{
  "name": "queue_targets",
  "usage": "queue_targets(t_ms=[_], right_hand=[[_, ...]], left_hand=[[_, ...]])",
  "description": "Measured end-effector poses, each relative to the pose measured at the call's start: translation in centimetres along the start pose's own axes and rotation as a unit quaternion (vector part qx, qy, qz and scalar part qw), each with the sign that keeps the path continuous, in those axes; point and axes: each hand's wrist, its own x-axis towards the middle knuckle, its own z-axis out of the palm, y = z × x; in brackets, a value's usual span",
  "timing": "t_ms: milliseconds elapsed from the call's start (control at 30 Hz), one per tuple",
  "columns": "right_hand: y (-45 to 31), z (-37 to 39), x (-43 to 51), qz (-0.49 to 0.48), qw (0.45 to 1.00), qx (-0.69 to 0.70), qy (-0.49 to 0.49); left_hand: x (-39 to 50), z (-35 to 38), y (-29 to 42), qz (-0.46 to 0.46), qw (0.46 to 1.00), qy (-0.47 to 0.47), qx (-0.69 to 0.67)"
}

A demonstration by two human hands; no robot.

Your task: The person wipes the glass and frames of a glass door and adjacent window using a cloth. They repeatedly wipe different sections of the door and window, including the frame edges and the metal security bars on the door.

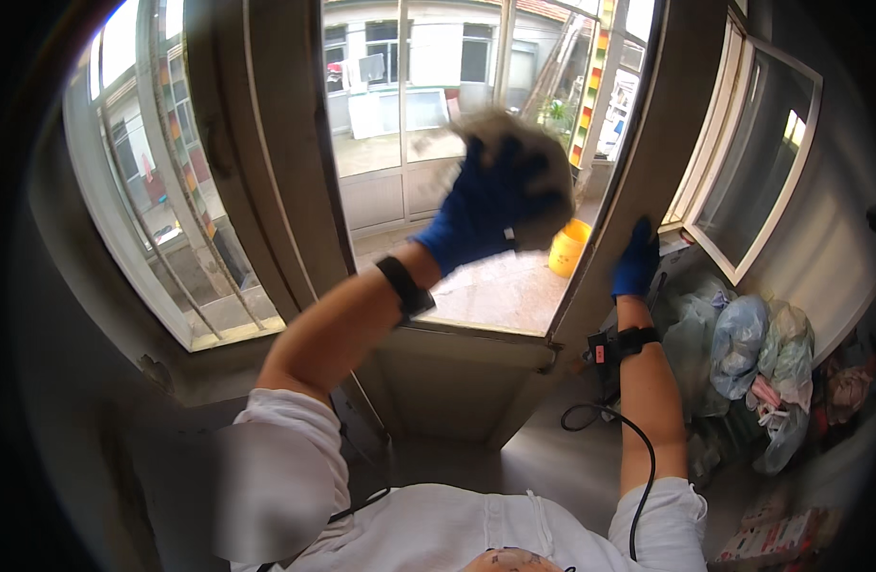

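My left hand (484, 200), in a blue glove, presses a bunched grey-beige cloth (552, 157) at the glass pane of a door (445, 386). Hand and cloth are blurred, and the fingers are spread over the cloth. To the right, my right hand (636, 261), gloved in blue too, rests at the door's right frame, its fingers partly hidden; how far they curl round the edge does not show. Black straps with small devices circle both wrists.
A barred window (187, 314) is at left. An inward-swung casement (760, 157) stands at right above hanging plastic bags (742, 347). A door handle (550, 359) sticks out below the pane. Through the glass show a yellow bucket (570, 247) and a courtyard. A black cable loops by my right arm.
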Motion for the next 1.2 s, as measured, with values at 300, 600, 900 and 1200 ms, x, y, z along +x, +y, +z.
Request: queue_targets(t_ms=[300,600,900,1200], right_hand=[[-1.4,-0.4,-0.4,-0.014,0.999,0.051,-0.007],[-2.2,-0.3,-0.5,-0.037,0.999,0.035,0.009],[-1.8,-0.2,-0.2,-0.084,0.993,-0.052,0.060],[-3.1,-0.9,-0.8,-0.039,0.999,-0.016,0.024]], left_hand=[[-2.1,-0.6,-3.0,-0.019,0.993,-0.021,-0.117],[1.4,-7.0,-9.8,-0.088,0.931,-0.012,0.353],[-8.3,2.6,3.7,-0.111,0.989,-0.091,0.041],[-13.6,6.4,14.0,-0.027,0.984,-0.138,-0.108]])
